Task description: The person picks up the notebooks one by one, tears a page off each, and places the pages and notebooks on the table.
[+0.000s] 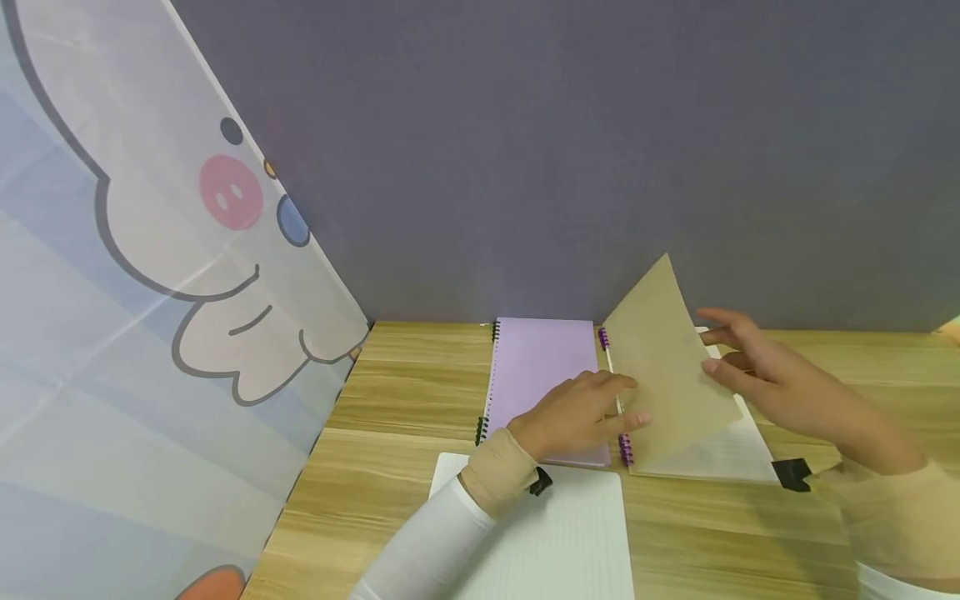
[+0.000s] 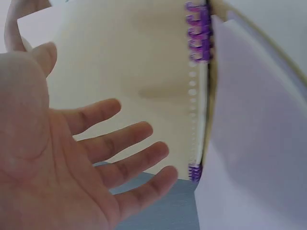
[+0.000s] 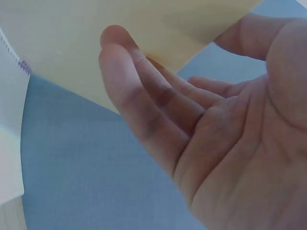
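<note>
notably, left hand (image 1: 573, 412) spread, palm (image 2: 43, 163) only in left wrist view; right hand (image 1: 783, 387) loosely spread around cover (image 1: 663, 375).

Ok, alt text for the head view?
A person's right hand is at the raised tan cover of a purple-ringed notebook, left hand over its bound side. A lilac spiral notebook lies left, white lined paper nearer, on a woodgrain table.

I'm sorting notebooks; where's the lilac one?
In the head view, the lilac notebook lies on the table, just left of the tan-covered notebook, partly hidden by the left hand.
</note>
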The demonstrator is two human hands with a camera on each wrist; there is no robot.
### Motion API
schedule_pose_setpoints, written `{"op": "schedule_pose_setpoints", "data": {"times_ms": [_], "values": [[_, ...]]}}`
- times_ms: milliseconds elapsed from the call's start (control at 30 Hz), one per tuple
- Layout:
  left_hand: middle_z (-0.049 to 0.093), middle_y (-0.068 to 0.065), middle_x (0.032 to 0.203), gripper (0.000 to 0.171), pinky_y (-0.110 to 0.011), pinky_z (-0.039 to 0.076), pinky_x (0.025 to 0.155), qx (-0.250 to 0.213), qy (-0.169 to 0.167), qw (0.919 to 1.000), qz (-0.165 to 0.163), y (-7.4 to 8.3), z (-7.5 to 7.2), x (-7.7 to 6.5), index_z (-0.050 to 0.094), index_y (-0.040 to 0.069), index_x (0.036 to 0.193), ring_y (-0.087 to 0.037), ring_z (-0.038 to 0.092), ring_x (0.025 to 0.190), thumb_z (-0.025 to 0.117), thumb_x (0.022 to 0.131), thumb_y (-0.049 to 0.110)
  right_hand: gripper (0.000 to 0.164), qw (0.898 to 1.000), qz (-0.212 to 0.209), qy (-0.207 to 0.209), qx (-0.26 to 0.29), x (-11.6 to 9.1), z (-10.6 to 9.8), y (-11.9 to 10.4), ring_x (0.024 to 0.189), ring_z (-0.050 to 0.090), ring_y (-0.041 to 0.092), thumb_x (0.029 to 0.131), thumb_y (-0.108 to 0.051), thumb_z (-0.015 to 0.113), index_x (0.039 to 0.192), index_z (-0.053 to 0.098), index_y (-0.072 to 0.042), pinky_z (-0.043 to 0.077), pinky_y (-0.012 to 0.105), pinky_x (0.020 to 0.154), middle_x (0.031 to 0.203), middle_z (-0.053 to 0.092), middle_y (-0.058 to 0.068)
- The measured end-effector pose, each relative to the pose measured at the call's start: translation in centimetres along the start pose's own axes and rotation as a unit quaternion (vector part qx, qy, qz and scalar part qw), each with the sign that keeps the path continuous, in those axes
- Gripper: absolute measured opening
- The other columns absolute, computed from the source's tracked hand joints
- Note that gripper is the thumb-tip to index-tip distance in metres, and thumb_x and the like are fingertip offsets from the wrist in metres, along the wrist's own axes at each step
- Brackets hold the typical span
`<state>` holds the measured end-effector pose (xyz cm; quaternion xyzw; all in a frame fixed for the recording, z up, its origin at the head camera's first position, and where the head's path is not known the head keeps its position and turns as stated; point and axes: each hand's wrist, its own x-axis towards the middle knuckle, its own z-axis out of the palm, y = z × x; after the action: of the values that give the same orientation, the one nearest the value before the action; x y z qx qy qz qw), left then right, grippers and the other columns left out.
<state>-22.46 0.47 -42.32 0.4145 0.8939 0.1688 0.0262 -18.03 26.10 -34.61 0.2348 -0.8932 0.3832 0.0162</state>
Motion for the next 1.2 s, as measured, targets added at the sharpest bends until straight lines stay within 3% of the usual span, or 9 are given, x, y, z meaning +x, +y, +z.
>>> {"op": "schedule_pose_setpoints", "data": {"times_ms": [200, 433, 600, 733, 1033, 1200], "values": [[0.037, 0.008, 0.138, 0.067, -0.028, 0.03, 0.095, -0.032, 0.059, 0.9977, -0.007, -0.1, -1.4, -0.2, 0.026, 0.025, 0.144, -0.013, 0.04, 0.12, 0.021, 0.09, 0.066, 0.055, 0.999, -0.024, 0.021, -0.028, 0.6, 1.4, -0.7, 0.089, 0.057, 0.012, 0.095, -0.022, 0.047, 0.143, 0.019, -0.031, 0.044, 0.032, 0.07, 0.128, 0.044, 0.003], [0.052, 0.0, 0.123, 0.064, -0.029, 0.038, 0.085, -0.048, 0.119, 0.9916, 0.01, 0.0, -2.1, -0.2, 0.012, 0.029, 0.147, -0.012, 0.048, 0.107, 0.024, 0.093, 0.061, 0.047, 0.998, -0.04, 0.023, -0.038, 1.3, 2.7, -1.3, 0.097, 0.054, 0.012, 0.097, -0.026, 0.042, 0.142, 0.027, -0.025, 0.044, 0.033, 0.072, 0.138, 0.037, -0.002], [0.053, -0.001, 0.121, 0.062, -0.03, 0.037, 0.086, -0.05, 0.143, 0.9882, 0.023, 0.1, -2.3, -0.1, 0.003, 0.033, 0.147, -0.013, 0.047, 0.109, 0.023, 0.094, 0.058, 0.047, 0.998, -0.059, 0.018, -0.028, 1.7, 3.3, -1.5, 0.095, 0.054, 0.011, 0.098, -0.023, 0.04, 0.143, 0.026, -0.025, 0.044, 0.032, 0.074, 0.139, 0.035, -0.004], [0.054, -0.001, 0.12, 0.059, -0.03, 0.037, 0.086, -0.052, 0.16, 0.9854, 0.026, 0.1, -2.5, -0.2, 0.002, 0.037, 0.146, -0.013, 0.048, 0.107, 0.023, 0.095, 0.056, 0.05, 0.997, -0.067, 0.012, -0.028, 1.8, 3.7, -1.7, 0.095, 0.054, 0.012, 0.098, -0.022, 0.04, 0.145, 0.024, -0.028, 0.044, 0.033, 0.073, 0.138, 0.036, -0.005], [0.053, 0.007, 0.112, 0.054, -0.029, 0.037, 0.081, -0.076, 0.221, 0.9721, 0.018, -0.3, -3.4, -0.4, 0.01, 0.039, 0.146, -0.008, 0.047, 0.102, 0.025, 0.096, 0.053, 0.05, 0.998, -0.041, -0.002, -0.044, 1.9, 5.0, -2.1, 0.099, 0.052, 0.005, 0.096, -0.033, 0.044, 0.142, 0.025, -0.038, 0.042, 0.036, 0.07, 0.137, 0.037, -0.016], [0.051, 0.011, 0.113, 0.052, -0.027, 0.038, 0.079, -0.092, 0.231, 0.9684, 0.019, -0.7, -3.7, -0.5, 0.013, 0.04, 0.145, -0.007, 0.048, 0.102, 0.027, 0.097, 0.052, 0.046, 0.995, -0.085, -0.012, -0.044, 2.3, 5.6, -1.6, 0.097, 0.054, 0.005, 0.095, -0.03, 0.046, 0.14, 0.033, -0.033, 0.044, 0.031, 0.072, 0.133, 0.042, -0.015]]}}
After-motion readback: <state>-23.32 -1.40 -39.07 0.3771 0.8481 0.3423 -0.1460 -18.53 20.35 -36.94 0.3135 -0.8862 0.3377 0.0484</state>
